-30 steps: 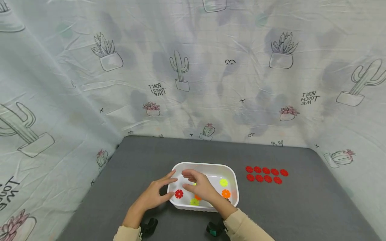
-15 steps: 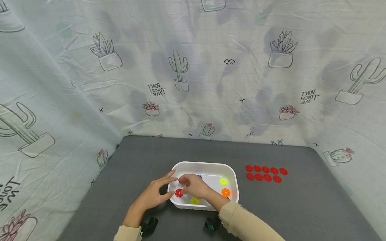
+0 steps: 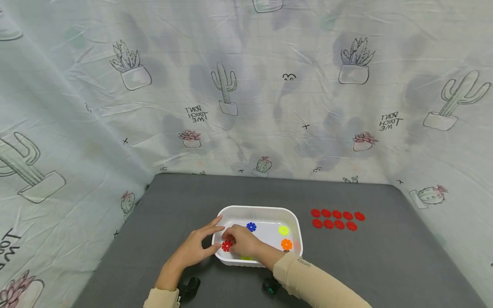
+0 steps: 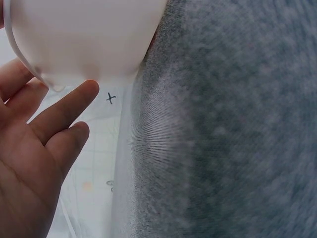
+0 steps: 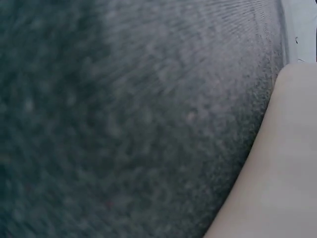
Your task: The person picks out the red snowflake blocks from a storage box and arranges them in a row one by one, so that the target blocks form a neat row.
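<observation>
A: From the head view, where's the red disc (image 3: 227, 245)?

B: In the white tray (image 3: 259, 211), at its nine o'clock end. The right hand (image 3: 239, 241) has curled fingers pinching it. The left hand (image 3: 196, 247) rests on the tray's outer wall, fingers straight and slightly spread.

A: And the wrist views?

B: The left wrist view shows relaxed fingers (image 4: 64, 111) against the tray's underside (image 4: 84, 34); the right shows only a sleeve (image 5: 277, 173) over the grey mat (image 5: 124, 124), no fingers.

A grey felt-like mat (image 3: 185, 201) covers the table; nine red flower-shaped discs (image 3: 337, 219) lie on it in two neat rows, well apart to the right of the tub; a pale cloth (image 3: 269, 98) printed with cacti and potted succulents hangs behind and at both sides.
</observation>
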A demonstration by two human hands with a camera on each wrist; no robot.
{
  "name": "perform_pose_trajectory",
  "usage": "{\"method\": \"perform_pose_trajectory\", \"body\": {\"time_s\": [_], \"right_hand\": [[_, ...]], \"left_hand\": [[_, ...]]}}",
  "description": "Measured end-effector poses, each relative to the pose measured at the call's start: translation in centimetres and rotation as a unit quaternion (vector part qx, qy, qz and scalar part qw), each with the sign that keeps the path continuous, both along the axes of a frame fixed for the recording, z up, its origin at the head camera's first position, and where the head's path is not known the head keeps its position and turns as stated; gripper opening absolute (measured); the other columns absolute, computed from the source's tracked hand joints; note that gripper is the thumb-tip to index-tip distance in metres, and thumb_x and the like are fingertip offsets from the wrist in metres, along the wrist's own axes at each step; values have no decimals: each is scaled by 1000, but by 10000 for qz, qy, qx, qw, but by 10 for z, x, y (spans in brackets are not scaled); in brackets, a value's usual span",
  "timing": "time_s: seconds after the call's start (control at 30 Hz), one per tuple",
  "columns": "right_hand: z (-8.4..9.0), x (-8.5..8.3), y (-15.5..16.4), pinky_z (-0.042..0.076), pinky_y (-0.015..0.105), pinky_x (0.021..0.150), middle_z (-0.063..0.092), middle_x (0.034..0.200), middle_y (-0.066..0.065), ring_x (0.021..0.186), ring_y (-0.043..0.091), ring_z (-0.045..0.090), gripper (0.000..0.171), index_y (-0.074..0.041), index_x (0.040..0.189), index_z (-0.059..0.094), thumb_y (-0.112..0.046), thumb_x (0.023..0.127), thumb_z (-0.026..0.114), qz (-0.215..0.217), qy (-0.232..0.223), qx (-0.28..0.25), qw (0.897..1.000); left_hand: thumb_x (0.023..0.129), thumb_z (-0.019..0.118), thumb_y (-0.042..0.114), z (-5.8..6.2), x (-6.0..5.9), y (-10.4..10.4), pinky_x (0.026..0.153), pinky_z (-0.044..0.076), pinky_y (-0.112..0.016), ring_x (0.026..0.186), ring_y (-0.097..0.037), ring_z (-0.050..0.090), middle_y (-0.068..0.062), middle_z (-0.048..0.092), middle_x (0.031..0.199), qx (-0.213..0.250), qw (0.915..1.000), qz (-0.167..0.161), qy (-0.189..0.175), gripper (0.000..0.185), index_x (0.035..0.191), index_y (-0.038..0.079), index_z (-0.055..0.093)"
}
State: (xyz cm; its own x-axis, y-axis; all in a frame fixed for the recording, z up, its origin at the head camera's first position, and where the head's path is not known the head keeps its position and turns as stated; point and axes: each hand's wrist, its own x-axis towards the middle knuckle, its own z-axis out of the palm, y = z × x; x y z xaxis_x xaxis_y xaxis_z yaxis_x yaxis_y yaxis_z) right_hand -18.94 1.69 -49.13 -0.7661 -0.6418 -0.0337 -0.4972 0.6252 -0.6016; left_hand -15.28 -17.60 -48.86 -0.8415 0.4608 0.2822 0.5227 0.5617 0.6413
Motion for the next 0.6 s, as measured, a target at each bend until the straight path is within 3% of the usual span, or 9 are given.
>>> {"method": "perform_pose_trajectory", "body": {"time_s": [0.3, 0.6], "right_hand": [[-1, 0, -1, 40, 14, 64, 52, 84, -6, 71, 2, 43, 28, -13, 99, 63, -7, 72, 68, 197, 311, 306, 9989], [-2, 1, 0, 40, 14, 64, 48, 86, -5, 72, 3, 42, 26, -15, 95, 61, -9, 72, 71, 167, 349, 203, 9990]], "left_hand": [[83, 60, 28, -2, -1, 1, 93, 40, -48, 125, -21, 41, -3, 36, 142, -60, 10000, 48, 56, 42, 122, 14, 56], [82, 62, 24, -2, -1, 1, 92, 39, -52, 125, -22, 42, -1, 36, 142, -60, 9999, 94, 24, 42, 123, 19, 55]]}}
